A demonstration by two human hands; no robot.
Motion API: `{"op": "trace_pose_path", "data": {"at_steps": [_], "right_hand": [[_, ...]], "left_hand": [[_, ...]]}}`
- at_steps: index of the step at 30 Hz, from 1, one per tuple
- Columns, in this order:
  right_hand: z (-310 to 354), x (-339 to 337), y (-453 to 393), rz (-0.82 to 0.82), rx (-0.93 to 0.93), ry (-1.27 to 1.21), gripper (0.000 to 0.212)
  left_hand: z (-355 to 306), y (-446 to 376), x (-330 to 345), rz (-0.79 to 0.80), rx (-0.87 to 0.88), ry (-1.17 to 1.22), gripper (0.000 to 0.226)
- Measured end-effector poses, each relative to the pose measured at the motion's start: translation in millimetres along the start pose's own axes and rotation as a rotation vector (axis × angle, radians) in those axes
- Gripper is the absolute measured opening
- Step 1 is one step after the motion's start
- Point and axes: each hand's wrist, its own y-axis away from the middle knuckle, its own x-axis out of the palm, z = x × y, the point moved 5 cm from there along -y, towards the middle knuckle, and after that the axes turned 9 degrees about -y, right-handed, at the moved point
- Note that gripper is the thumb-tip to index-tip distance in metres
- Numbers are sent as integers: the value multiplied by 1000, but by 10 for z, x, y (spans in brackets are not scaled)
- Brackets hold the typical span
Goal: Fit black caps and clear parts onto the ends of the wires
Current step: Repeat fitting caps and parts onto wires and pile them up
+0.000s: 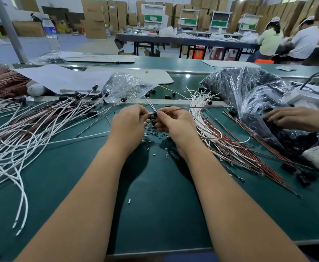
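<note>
My left hand (129, 122) and my right hand (175, 122) meet over the middle of the green table (155, 195). Between their fingertips sits a black cap (155, 113) on the end of a brown wire (196, 107) that runs off to the right; white wire ends stick up behind it. The right hand pinches the cap and wire. The left hand's fingers pinch the wire end; what else they hold is hidden. Loose black caps and clear parts (153, 132) lie under my hands. Capped wires (41, 118) pile at left, bare wires (221, 135) at right.
A clear bag of small clear parts (124, 86) lies behind my hands. A big bag of black caps (249, 95) stands at right, with another person's hand (291, 118) in it. White paper, a water bottle (51, 33) and other workers sit farther back.
</note>
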Motion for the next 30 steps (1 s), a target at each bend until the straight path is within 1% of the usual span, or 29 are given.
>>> {"op": "trace_pose_path", "data": {"at_steps": [1,3,5,7,8,9,10,11,12,13,14,15,18,20,23,27,30], "right_hand": [[-7,-23,-8,-30,11,-42,14],[-18,-83,-22,-87,34,-127,12],[-15,-122,-19,-113,47,-205,9],[-16,-141,-14,-116,57,-253,7],[-10,-141,-7,-112,60,-256,8],[-11,-135,-5,-103,62,-253,8],[-11,-128,-6,-91,64,-241,9],[-13,-116,-7,-74,66,-233,9],[-12,-98,-5,-55,68,-227,9],[-13,-75,-2,-33,69,-226,9],[-17,-54,0,-9,66,-222,9],[-24,-36,2,11,65,-216,9],[-43,-12,0,39,53,-180,9],[-47,-8,-6,46,47,-160,9],[-46,0,-8,54,40,-131,11],[-43,39,14,90,35,-96,8],[-27,7,5,33,31,-147,3]], "left_hand": [[34,-5,-11,-13,-22,-138,12],[161,-10,-55,-9,-132,-337,15],[331,4,-110,35,-273,-482,22],[456,38,-174,61,-386,-556,30],[478,46,-209,40,-408,-547,31],[465,43,-237,-8,-388,-486,30],[409,28,-249,-66,-313,-368,28],[301,15,-242,-107,-178,-218,28],[160,16,-219,-108,-27,-89,28],[25,30,-186,-78,92,-2,28],[-79,47,-154,-48,161,53,28],[-134,55,-130,-31,177,90,27],[-70,37,-101,-9,92,192,21],[10,23,-97,7,62,194,19],[16,24,-94,15,67,159,17],[-11,30,-80,6,73,196,10],[20,26,-85,-22,42,218,8]]}}
